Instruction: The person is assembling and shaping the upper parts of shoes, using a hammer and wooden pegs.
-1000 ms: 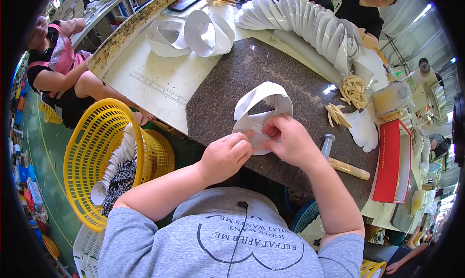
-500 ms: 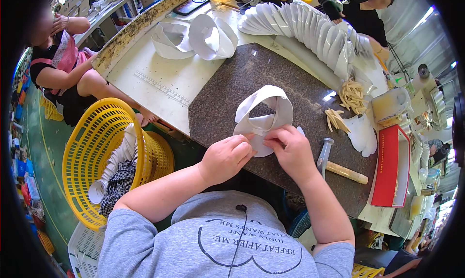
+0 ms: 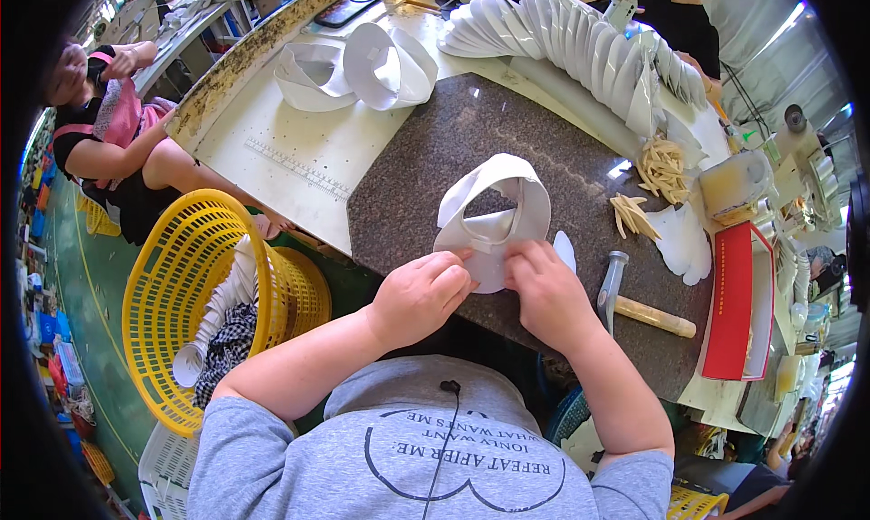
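Two hands, left (image 3: 419,295) and right (image 3: 544,289), pinch one white collar (image 3: 494,214), grips closed on its lower edge. Collar rests on stone desk (image 3: 426,171). Hammer (image 3: 634,304) lies just right.

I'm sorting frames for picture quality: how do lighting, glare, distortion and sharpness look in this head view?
Head view: bright even daylight; a small glare patch on the dark stone slab beside the pale sticks. Fisheye bends the white table edges, black rim around. The left hand, right hand and curved white piece are sharp, no motion blur; the upper right corner is overexposed.
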The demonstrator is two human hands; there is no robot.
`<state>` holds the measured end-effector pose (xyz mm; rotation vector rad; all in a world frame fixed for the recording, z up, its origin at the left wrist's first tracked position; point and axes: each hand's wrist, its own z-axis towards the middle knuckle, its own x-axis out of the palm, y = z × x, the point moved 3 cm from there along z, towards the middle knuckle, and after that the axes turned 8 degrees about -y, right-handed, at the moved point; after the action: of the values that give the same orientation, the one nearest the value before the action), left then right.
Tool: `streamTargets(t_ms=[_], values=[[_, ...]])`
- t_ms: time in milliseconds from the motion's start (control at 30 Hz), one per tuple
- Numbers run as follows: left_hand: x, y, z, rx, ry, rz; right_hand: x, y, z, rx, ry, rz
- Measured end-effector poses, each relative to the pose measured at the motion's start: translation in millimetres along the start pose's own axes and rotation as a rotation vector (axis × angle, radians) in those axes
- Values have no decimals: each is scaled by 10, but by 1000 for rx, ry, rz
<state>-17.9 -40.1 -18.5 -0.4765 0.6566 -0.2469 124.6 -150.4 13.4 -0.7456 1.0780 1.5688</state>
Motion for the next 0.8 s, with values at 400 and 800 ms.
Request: streamTargets(t_ms=[400, 800], values=[[26, -234, 47, 210, 261, 277, -1622, -307, -1355, 534, -1067, 390], [21, -254, 135, 163, 271, 172, -1119, 209, -1424, 614, 284, 769]])
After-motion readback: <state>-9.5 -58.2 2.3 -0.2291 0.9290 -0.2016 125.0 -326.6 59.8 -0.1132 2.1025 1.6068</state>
